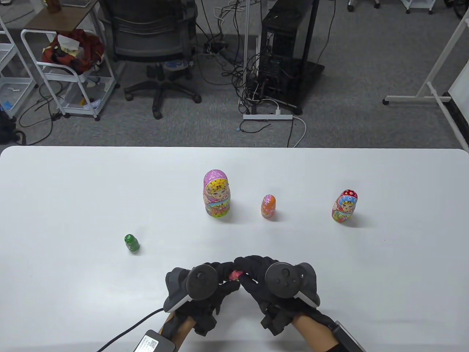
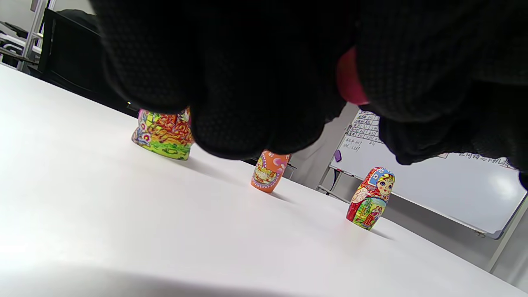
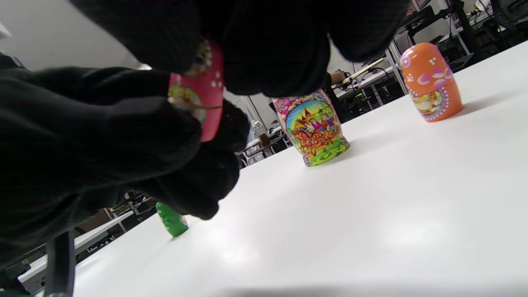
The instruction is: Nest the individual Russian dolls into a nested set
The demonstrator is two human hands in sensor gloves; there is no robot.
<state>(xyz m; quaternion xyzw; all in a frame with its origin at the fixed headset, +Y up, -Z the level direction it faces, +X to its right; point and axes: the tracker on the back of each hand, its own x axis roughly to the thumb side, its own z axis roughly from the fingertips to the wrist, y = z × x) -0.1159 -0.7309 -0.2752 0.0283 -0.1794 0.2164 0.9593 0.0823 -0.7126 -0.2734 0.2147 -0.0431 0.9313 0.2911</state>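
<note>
Both gloved hands meet near the table's front edge and hold one small pink doll (image 1: 235,274) between their fingers, my left hand (image 1: 205,284) on its left and my right hand (image 1: 271,280) on its right. The pink doll shows in the right wrist view (image 3: 202,93) and as a sliver in the left wrist view (image 2: 348,80). A large pink-headed doll (image 1: 217,193) stands upright mid-table. An orange doll (image 1: 268,206) stands to its right. A red and blue doll (image 1: 344,206) stands farther right. A tiny green doll (image 1: 131,243) stands at the left.
The white table (image 1: 73,190) ends at its far edge against a grey floor with an office chair (image 1: 154,44), a computer tower (image 1: 282,47) and cables. A black cable (image 1: 128,330) runs off my left wrist at the front edge.
</note>
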